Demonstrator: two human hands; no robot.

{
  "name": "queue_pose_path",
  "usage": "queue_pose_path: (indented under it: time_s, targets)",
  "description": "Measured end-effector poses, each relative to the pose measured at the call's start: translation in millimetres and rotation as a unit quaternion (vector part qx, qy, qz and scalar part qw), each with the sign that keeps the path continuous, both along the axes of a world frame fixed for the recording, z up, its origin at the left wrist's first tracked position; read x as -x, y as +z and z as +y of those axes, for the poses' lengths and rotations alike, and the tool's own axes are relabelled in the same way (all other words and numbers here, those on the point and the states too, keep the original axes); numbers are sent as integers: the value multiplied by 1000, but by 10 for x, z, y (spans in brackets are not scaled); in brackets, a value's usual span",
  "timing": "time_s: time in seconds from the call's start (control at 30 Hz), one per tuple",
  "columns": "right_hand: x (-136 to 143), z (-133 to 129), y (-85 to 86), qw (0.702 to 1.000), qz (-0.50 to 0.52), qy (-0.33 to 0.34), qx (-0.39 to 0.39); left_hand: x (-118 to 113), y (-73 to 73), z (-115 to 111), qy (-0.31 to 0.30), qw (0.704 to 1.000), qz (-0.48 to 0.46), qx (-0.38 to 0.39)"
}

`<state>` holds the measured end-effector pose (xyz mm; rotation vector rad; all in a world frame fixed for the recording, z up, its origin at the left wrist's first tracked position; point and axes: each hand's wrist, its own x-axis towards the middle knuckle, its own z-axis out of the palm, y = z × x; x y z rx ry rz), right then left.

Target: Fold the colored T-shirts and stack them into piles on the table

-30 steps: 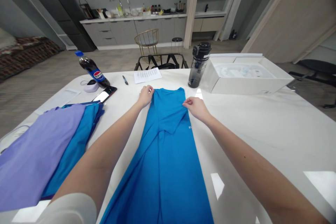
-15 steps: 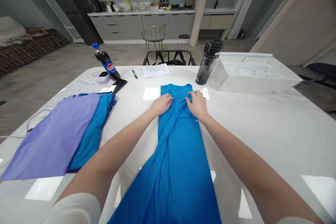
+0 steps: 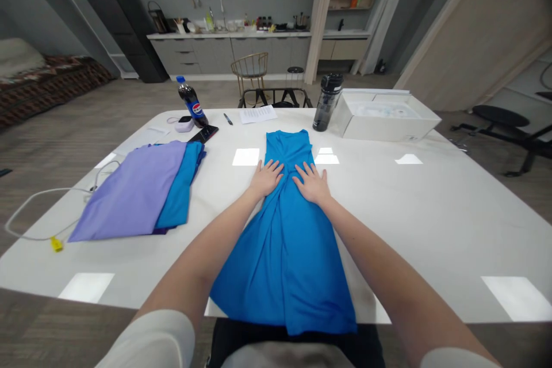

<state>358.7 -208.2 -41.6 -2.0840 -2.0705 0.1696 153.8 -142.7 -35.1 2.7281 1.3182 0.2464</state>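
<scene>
A bright blue garment lies lengthwise on the white table, narrow at the far end and flaring toward me. Its near hem hangs slightly past the table's front edge. My left hand rests flat with fingers spread on the garment's left side, below its top. Level with it, my right hand lies on the right side, fingers also spread. Creases run through the fabric between and below the two hands. Off to the left is a stack of folded clothes, a lilac garment on top and blue cloth under it.
Behind the stack are a cola bottle, a phone, and a lilac case. A pen and a printed sheet lie farther back. A dark tumbler stands beside a white box. A white cable loops at left.
Both hands have slid down the garment toward me and flattened, fingers spreading. The view has pulled back, bringing the garment's near hem and the table's front edge into sight.
</scene>
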Motion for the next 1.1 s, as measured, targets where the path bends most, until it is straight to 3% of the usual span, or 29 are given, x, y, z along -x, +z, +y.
queue_pose_path:
  time_s: [0.2, 0.33, 0.43, 0.53, 0.67, 0.8, 0.9, 0.97, 1.1]
  targets:
    - [62, -139, 187, 997, -12, 20, -78, 231, 228, -456, 69, 996, -50, 29]
    - [250, -307, 356, 988, 12, 137, -66, 570, 380, -948, 132, 987, -32, 88]
    - [505, -453, 457, 970, 4, 238, -49, 806, 452, -1340, 151, 981, 7, 126]
    - [756, -546, 506, 954, -35, 297, -22, 985, 477, -1674, 158, 975, 58, 144]
    - [909, -568, 555, 953, -60, 297, 3, 1199, 526, -1967, 162, 973, 99, 133]
    - [807, -601, 640, 966, 0, 260, -9, 1383, 756, -2243, 178, 973, 64, 135]
    - [603, -673, 663, 970, 64, 233, -34, 1342, 1022, -2557, 179, 976, 14, 122]
    - [436, -740, 634, 971, 91, 216, -47, 1174, 1168, -2803, 156, 983, 4, 92]
    - [138, -922, 483, 978, 97, 178, -46, 625, 1231, -3227, 39, 998, 25, 46]
